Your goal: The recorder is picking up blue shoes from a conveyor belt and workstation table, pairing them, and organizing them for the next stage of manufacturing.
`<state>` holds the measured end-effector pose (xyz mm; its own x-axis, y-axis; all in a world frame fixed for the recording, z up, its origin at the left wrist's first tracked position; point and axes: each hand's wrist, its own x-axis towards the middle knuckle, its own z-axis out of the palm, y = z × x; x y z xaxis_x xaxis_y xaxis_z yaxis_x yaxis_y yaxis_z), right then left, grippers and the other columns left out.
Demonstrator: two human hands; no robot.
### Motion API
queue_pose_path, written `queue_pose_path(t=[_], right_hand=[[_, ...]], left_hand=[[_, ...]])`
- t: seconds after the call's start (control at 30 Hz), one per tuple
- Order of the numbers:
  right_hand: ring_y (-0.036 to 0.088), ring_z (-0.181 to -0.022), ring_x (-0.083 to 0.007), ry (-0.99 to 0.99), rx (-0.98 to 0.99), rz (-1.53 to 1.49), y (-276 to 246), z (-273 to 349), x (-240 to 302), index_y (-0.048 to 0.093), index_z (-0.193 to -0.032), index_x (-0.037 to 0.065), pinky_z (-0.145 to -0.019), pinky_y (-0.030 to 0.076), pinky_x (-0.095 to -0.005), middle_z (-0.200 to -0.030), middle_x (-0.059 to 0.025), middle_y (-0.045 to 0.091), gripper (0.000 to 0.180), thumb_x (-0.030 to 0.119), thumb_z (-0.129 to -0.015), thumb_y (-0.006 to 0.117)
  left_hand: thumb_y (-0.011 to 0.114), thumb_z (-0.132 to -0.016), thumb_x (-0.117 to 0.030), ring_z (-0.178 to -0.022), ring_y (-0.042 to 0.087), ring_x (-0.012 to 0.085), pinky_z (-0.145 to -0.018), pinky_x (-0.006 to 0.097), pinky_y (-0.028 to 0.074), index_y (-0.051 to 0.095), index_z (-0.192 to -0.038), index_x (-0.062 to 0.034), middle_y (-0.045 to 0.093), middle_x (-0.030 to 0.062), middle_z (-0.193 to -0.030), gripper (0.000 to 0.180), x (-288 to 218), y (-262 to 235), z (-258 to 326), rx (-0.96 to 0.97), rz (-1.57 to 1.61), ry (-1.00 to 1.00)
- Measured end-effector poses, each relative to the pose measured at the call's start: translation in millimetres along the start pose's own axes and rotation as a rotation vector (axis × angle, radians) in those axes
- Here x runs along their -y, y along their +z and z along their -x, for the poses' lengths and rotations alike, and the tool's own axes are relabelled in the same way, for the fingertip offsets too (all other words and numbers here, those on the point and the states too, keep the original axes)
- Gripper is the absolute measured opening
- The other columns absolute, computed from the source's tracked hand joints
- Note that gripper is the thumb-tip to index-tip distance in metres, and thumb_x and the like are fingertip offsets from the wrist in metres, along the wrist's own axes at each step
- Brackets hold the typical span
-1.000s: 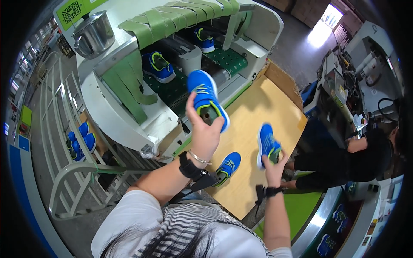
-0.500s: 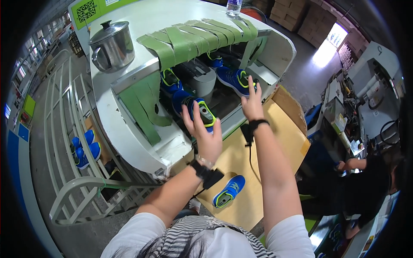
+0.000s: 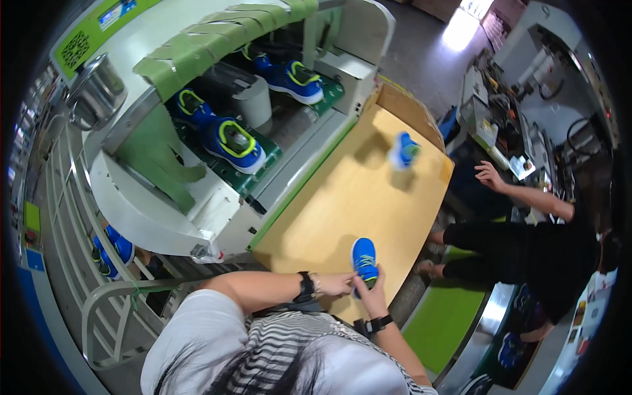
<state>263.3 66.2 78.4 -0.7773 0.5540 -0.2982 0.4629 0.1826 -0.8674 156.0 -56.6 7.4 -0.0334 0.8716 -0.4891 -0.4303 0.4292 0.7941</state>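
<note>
A blue sneaker point(image 3: 363, 255) with yellow-green trim is between my hands, low over the near part of the tan board, its toe pointing away from me. My right hand point(image 3: 374, 297) grips it at the heel end, fingers closed round the side. From the left, my left hand point(image 3: 337, 283) meets the shoe's collar with its fingertips closed on it; the exact pinch is partly hidden. A second blue sneaker point(image 3: 407, 150), smeared by motion, is over the far part of the board, apart from my hands.
More blue sneakers point(image 3: 232, 146) sit on green belts inside the white machine point(image 3: 141, 214) at the left. A steel pot point(image 3: 97, 91) stands on top. A metal rack point(image 3: 108, 306) is at the far left. A co-worker's hand point(image 3: 488, 176) is raised at the right.
Both hands have come back from the machine's opening to the sneaker that lay on the board. The view has turned right. A second, blurred sneaker has appeared over the board; the co-worker's arm is raised.
</note>
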Motion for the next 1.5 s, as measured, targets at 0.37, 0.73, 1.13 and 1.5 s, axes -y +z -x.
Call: queue_pose_path(t=[0.37, 0.73, 1.13, 1.5], right_hand=[[0.050, -0.125, -0.0377, -0.070, -0.140, 0.357, -34.0, -7.4, -22.3, 0.034, -0.143, 0.002, -0.105, 0.041, -0.0402, -0.136, -0.0240, 0.049, 0.076, 0.013, -0.080, 0.076], [0.054, -0.121, -0.0379, -0.088, -0.175, 0.415, -30.9, -0.5, -40.0, 0.042, -0.138, 0.001, -0.104, 0.043, -0.0417, -0.131, -0.0226, 0.054, 0.071, 0.019, -0.079, 0.078], [0.047, -0.128, -0.0359, -0.043, -0.156, 0.319, -7.3, -11.4, -65.8, 0.034, -0.145, 0.015, -0.107, 0.038, -0.0470, -0.139, -0.0174, 0.048, 0.076, 0.025, -0.082, 0.075], [0.048, -0.124, -0.0417, -0.083, -0.174, 0.263, -1.7, -9.3, -70.0, 0.033, -0.146, 0.018, -0.103, 0.040, -0.0479, -0.135, -0.0200, 0.050, 0.077, 0.021, -0.081, 0.075]], left_hand=[[0.066, -0.082, -0.024, -0.119, 0.050, 0.0376, -0.099, 0.049, 0.042, 0.050, -0.128, -0.0065, 0.050, 0.0182, -0.131, 0.052, -163.3, -125.4, -83.0, -1.281, -0.667, 0.415], [0.060, -0.089, -0.036, -0.148, 0.015, 0.0362, -0.119, 0.047, 0.019, 0.014, -0.154, -0.0046, 0.016, 0.0184, -0.160, 0.086, -195.7, -171.5, -159.7, -0.795, -1.153, 0.100], [0.078, -0.077, -0.047, -0.129, 0.041, 0.0439, -0.104, 0.057, 0.037, 0.048, -0.132, -0.0072, 0.041, 0.0201, -0.141, 0.074, -203.3, -209.5, -233.6, -1.280, -0.917, 0.435], [0.080, -0.062, -0.033, -0.114, 0.048, 0.0488, -0.098, 0.055, 0.043, 0.038, -0.141, -0.0138, 0.046, 0.0251, -0.128, 0.092, -140.2, -144.1, -165.2, -0.874, -1.186, 0.166]])
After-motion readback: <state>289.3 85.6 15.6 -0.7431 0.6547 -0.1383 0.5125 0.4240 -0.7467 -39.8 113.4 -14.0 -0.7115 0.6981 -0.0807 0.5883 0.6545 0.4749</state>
